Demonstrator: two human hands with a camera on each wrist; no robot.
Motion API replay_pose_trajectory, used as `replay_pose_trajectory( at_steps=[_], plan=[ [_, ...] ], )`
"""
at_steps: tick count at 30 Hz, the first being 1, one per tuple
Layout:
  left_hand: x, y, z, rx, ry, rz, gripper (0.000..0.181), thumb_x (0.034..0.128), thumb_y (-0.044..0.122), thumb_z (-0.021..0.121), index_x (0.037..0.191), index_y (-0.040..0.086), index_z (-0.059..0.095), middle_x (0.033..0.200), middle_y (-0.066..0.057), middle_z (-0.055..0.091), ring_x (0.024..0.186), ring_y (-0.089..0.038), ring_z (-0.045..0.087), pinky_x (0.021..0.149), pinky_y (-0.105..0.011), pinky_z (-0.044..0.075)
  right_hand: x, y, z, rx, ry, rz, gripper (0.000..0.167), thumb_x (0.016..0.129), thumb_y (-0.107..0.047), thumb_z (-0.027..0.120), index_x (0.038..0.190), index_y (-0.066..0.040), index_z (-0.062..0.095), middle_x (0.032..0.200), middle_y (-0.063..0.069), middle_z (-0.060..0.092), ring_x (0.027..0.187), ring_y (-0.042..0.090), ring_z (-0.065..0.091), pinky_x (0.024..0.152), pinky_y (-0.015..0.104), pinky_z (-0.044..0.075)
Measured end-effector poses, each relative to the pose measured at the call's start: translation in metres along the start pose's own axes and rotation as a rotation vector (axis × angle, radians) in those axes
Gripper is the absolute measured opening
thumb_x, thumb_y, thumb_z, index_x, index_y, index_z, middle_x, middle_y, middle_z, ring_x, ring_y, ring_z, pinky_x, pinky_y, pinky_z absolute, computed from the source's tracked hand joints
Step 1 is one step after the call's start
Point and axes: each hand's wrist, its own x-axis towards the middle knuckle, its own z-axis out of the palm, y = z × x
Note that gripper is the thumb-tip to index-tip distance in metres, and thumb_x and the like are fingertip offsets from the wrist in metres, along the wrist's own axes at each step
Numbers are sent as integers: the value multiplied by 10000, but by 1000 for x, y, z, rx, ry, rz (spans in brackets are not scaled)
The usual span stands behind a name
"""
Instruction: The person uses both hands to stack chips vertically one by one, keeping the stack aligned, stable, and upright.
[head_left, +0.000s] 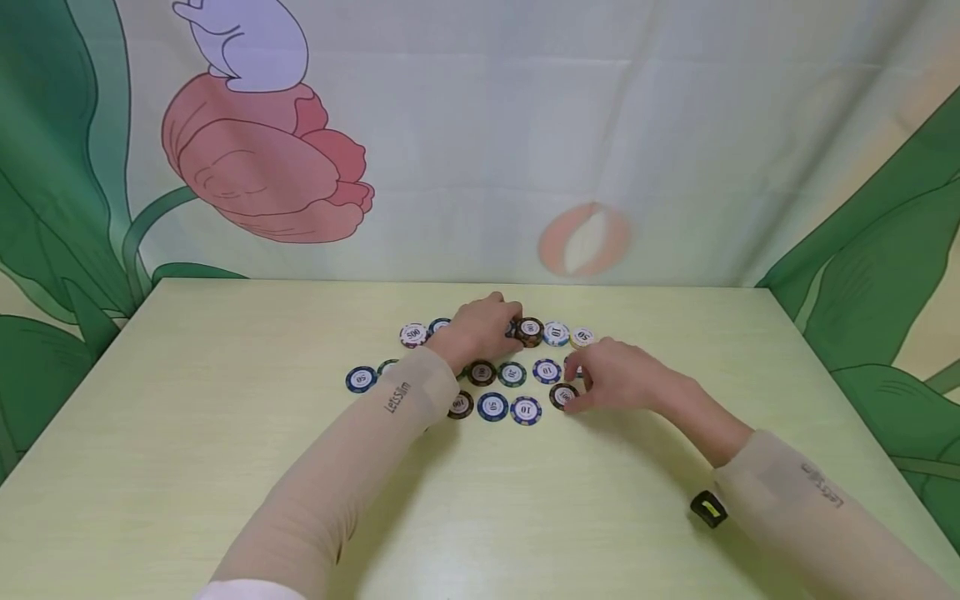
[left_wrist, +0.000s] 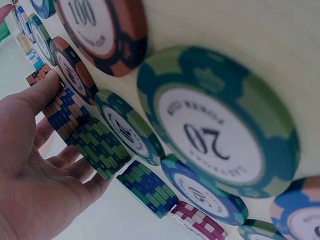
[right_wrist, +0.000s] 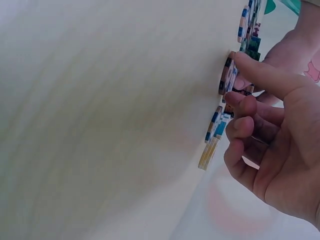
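Note:
Poker chips lie in rough rows on the pale table. My left hand (head_left: 483,327) reaches over the back row. In the left wrist view its thumb rests against the orange-and-black chip stack (left_wrist: 39,75), and its fingers curl behind the blue-and-orange stack (left_wrist: 66,115) and the green stack (left_wrist: 100,147). Nearer me, my right hand (head_left: 622,375) pinches a dark poker chip (head_left: 562,397) by its rim, at the right end of the front row. A blue 10 chip (head_left: 526,411) and a blue 50 chip (head_left: 492,407) lie left of it. My left forearm hides some chips.
Light-blue (head_left: 557,333) and yellow (head_left: 582,337) stacks stand at the back row's right end. A blue 50 chip (head_left: 362,379) lies far left. A small black object (head_left: 708,509) is beside my right sleeve. Behind the table (head_left: 480,517) hangs a printed curtain (head_left: 465,167).

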Motion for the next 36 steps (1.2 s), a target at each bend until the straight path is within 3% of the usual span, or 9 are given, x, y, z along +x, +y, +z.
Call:
replay_pose_trajectory(
  at_steps=[13, 23, 29, 36],
  plan=[
    [0, -2, 2, -17, -1, -6, 480, 998, 352, 692, 1405, 128, 572, 1280, -113, 549, 1057, -249, 563, 991, -425, 474, 1, -5, 6, -24, -19, -32, 267, 830, -224, 818, 1033, -94, 704, 704, -58, 609, 646, 115, 564, 616, 330, 473],
    [0, -2, 1, -18, -2, -1, 483, 998, 347, 693, 1406, 118, 571, 1282, -121, 551, 1060, -252, 568, 983, -424, 480, 0, -5, 11, -51, -8, -28, 279, 822, -237, 775, 1020, -78, 659, 692, -59, 604, 611, 121, 557, 598, 343, 468],
    [-1, -2, 1, -11, -4, 2, 477, 999, 351, 691, 1400, 119, 574, 1290, -121, 551, 1064, -253, 570, 986, -427, 479, 1, -5, 7, -58, 13, -14, 342, 792, -237, 736, 1070, -56, 652, 713, -48, 603, 643, 144, 541, 606, 341, 460],
    [0, -2, 1, -9, -3, 3, 463, 996, 356, 694, 1382, 127, 582, 1280, -113, 551, 1055, -247, 571, 975, -419, 483, 7, -5, 0, -41, 72, 4, 407, 834, -267, 736, 1145, -40, 605, 736, -5, 591, 638, 164, 539, 598, 344, 456]
  ],
)
